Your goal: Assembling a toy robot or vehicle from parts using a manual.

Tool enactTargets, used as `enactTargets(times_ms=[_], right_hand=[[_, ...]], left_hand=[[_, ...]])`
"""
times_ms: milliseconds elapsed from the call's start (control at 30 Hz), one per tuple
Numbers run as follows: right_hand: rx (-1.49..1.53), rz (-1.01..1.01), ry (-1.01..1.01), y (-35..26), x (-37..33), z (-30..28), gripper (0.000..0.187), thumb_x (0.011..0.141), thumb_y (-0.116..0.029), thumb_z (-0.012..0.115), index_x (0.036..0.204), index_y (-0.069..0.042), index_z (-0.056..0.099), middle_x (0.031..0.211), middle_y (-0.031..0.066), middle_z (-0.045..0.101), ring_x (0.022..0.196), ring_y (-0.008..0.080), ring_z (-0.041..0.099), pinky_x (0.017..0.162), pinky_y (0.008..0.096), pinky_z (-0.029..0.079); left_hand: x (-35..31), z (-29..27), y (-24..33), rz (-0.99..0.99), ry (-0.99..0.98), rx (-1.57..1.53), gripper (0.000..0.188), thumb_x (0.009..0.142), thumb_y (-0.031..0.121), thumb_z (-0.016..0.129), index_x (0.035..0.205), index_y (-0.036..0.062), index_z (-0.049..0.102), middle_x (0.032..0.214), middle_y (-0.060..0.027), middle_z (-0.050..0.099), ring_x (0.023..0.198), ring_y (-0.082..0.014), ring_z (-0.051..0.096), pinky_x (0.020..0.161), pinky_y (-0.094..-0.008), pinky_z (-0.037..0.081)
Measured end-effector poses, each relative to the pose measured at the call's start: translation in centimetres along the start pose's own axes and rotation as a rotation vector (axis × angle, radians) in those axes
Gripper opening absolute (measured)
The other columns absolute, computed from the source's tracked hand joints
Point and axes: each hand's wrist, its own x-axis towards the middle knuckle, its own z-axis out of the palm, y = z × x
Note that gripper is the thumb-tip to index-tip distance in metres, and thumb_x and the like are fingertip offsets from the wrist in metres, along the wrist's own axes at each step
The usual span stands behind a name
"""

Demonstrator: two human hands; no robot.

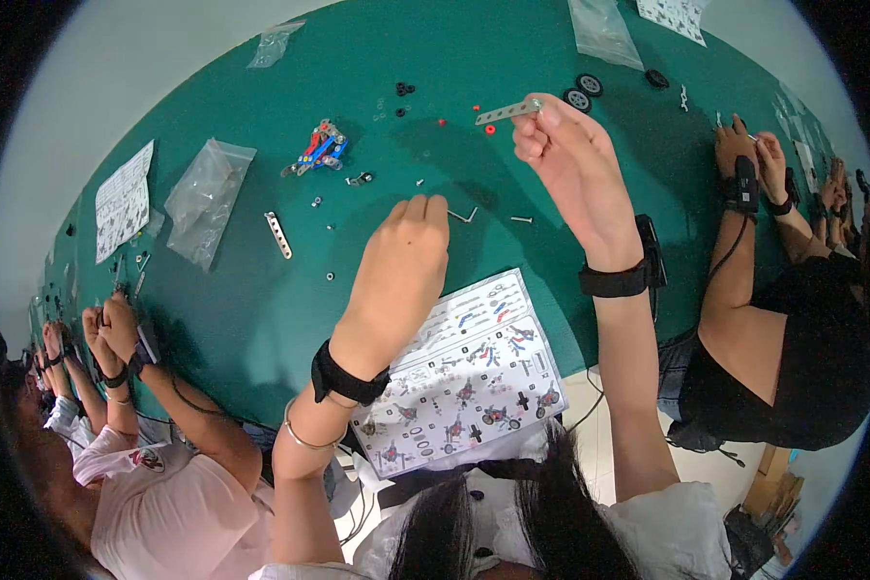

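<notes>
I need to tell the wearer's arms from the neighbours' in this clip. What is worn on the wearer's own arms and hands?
Both hands are bare, no gloves. The left hand has a black wrist strap and, below it, a thin metal bangle. The right hand has a black wristband carrying a small black box on its outer side. Both forearms are uncovered; short white sleeves show at the shoulders.

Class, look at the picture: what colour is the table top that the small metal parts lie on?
Dark green; the table top shows best in the head view, the only one.
</notes>
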Motion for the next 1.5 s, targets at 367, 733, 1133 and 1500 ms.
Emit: enactTargets(times_ms=[367,733,1133,1500], right_hand=[[-0.021,0.030,0.044,0.0,0.1,0.3,0.018,0.092,-0.018,0.056,0.096,-0.001,0.059,0.085,0.0033,0.057,0.074,0.0099,0.048,0.071,0.0245,0.041],[-0.050,0.089,0.043,0.7,0.4,-0.1,0.020,0.093,-0.019,0.056,0.098,-0.001,0.058,0.087,0.0038,0.057,0.075,0.0106,0.048,0.071,0.0244,0.040],[-0.060,0.112,0.035,1.3,0.4,-0.6,0.022,0.092,-0.018,0.057,0.102,0.001,0.058,0.088,0.0037,0.056,0.077,0.0094,0.048,0.070,0.0235,0.040],[-0.072,0.135,0.034,1.6,0.6,-0.5,0.020,0.093,-0.018,0.056,0.101,0.000,0.058,0.087,0.0029,0.055,0.077,0.0089,0.048,0.071,0.0227,0.040]], left_hand=[[-0.4,-2.1,-2.3,-0.163,0.085,-0.099,0.013,0.072,-0.006,0.057,0.083,-0.0005,0.054,0.080,-0.0151,0.057,0.072,-0.0304,0.059,0.063,-0.0370,0.048],[-2.4,-4.8,-6.6,-0.313,0.199,-0.257,0.009,0.073,-0.001,0.066,0.078,0.0001,0.060,0.077,-0.0093,0.066,0.069,-0.0191,0.062,0.063,-0.0303,0.048],[-4.3,-4.6,-8.0,-0.399,0.376,-0.223,0.020,0.068,-0.002,0.072,0.083,0.0022,0.060,0.075,-0.0054,0.062,0.069,-0.0154,0.057,0.063,-0.0267,0.045],[-5.3,-4.8,-11.8,-0.609,0.389,-0.147,0.021,0.074,0.003,0.069,0.092,0.0009,0.058,0.072,-0.0085,0.057,0.063,-0.0175,0.056,0.059,-0.0298,0.047]])
